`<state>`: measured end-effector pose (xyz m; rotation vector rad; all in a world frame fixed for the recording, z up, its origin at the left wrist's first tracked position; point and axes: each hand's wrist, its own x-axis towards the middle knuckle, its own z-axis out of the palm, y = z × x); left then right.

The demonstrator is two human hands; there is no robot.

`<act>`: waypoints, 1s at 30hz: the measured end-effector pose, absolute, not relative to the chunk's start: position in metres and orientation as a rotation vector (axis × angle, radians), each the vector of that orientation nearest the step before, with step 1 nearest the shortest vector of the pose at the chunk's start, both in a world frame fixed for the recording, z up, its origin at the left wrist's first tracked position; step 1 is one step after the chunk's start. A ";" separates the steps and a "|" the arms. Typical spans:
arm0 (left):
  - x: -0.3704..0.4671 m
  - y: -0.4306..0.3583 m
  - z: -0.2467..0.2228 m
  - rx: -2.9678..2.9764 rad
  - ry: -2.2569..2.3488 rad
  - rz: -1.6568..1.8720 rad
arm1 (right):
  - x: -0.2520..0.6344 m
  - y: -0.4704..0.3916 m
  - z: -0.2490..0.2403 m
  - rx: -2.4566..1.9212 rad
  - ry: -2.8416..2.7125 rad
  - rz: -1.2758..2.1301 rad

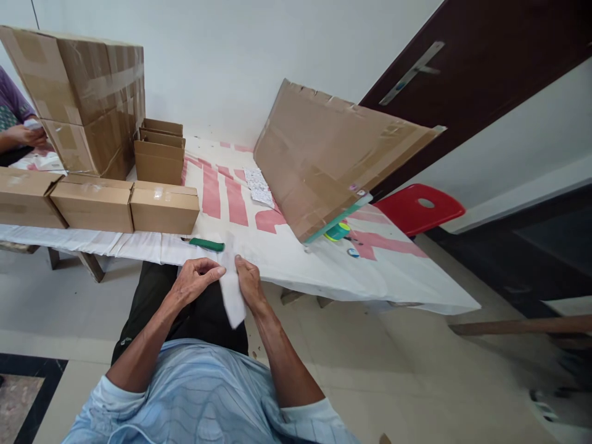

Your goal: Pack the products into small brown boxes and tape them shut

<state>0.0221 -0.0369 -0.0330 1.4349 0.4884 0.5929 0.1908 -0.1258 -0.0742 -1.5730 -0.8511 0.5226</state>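
Left hand [197,282] and right hand [250,285] angled inward, each grip clamped on the white strip [232,301].

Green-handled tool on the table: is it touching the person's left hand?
Apart. The head view shows white cloth between the green-handled tool and the left hand.

Over the desk [398,277], a lane runs back between the row of small cartons [95,206] and the large slanting cardboard [337,154]; the white strip [232,297] and a green-handled tool [206,245] occupy its near end. The tall box stack [99,105] blocks the far left, while beyond the tape roll [337,232] the right corner lies open.
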 end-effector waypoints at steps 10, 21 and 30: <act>0.035 -0.022 -0.075 1.234 0.569 0.584 | 0.205 -0.151 -0.059 -1.604 -0.853 0.556; 0.042 -0.038 -0.064 1.204 0.445 0.713 | 0.171 -0.148 -0.045 -1.699 -1.394 -0.118; 0.045 -0.038 -0.080 0.805 0.575 0.676 | 0.175 -0.167 -0.040 -1.590 -1.156 -0.055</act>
